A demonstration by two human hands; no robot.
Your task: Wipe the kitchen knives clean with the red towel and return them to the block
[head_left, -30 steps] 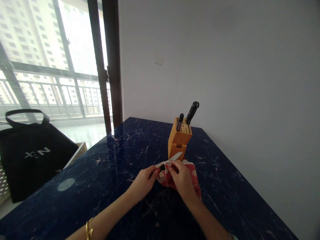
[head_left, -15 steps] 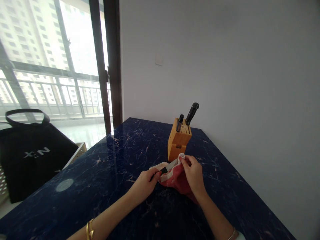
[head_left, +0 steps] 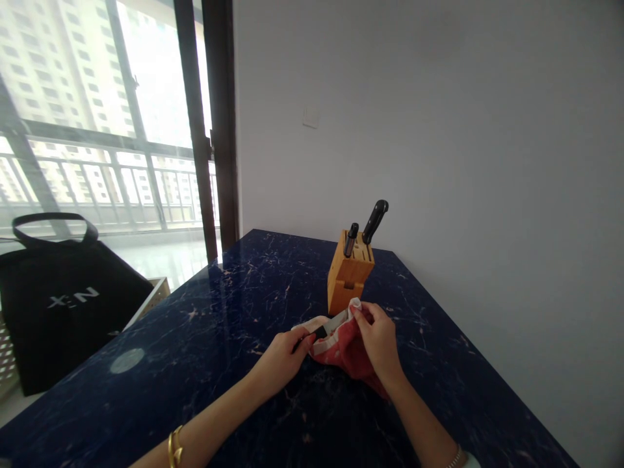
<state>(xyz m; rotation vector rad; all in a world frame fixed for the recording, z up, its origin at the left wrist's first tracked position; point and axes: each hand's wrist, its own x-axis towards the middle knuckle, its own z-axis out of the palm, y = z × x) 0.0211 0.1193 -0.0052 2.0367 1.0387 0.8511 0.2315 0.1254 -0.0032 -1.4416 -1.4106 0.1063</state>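
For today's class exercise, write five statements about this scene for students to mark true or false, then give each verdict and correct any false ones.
1. The left hand holds a small kitchen knife by its black handle. True.
2. The right hand grips the bare blade. False: it pinches a fold of a red-and-white cloth beside the blade.
3. Two black handles stand in the wooden knife block. True.
4. The table top is pale wood. False: it is dark blue with marble-like veining.
5. A gold bangle is on the left wrist. True.
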